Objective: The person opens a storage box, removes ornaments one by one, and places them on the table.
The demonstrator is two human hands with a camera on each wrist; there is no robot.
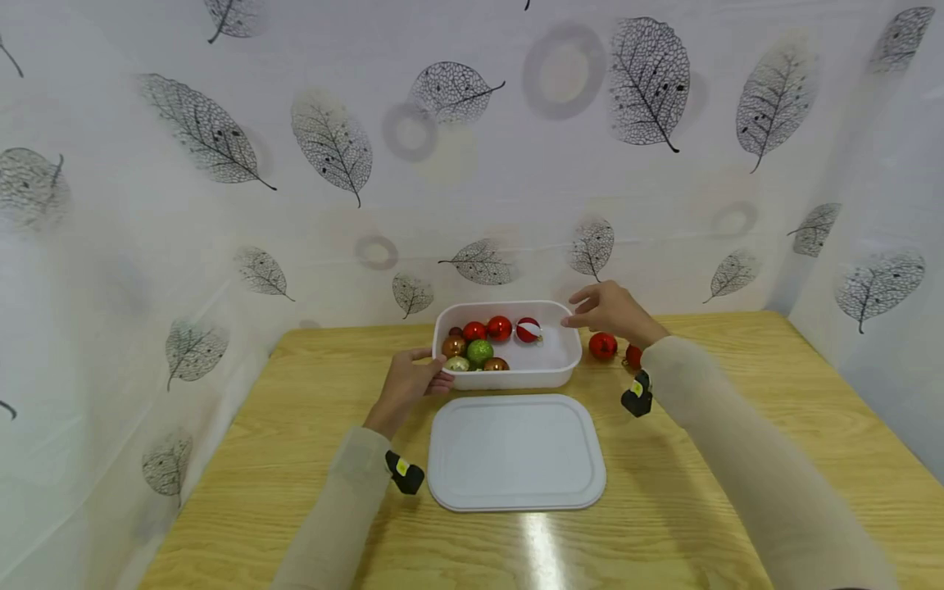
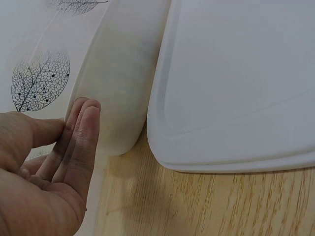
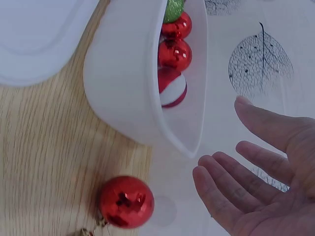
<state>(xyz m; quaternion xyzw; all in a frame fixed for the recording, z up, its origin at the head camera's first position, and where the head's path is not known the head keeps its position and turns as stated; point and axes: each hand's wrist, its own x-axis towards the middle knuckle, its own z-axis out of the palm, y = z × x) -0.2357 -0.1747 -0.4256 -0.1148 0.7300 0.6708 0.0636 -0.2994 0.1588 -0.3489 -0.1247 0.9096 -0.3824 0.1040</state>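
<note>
A white plastic box (image 1: pixel 546 378) holds several round Christmas ornaments: red, copper, pale gold, a glittery green ball (image 1: pixel 480 353) and a red-and-white ball (image 1: pixel 528 330). At its front left corner my left hand (image 1: pixel 408 383) pinches the rim, thumb on top and fingers along the outer wall. My right hand (image 1: pixel 610 312) hovers by the box's right end, thumb and fingers apart and nothing between them. On the table just right of the box lies a shiny red ball (image 3: pixel 126 202). Another red ball (image 1: pixel 633 356) is partly hidden behind the right sleeve.
A white lid (image 1: pixel 516 452) lies flat on the wooden table (image 1: pixel 295 459), directly in front of the box. Behind the table's far edge hangs a white sheet (image 1: pixel 487 188) printed with dark leaves, and it also runs along both sides.
</note>
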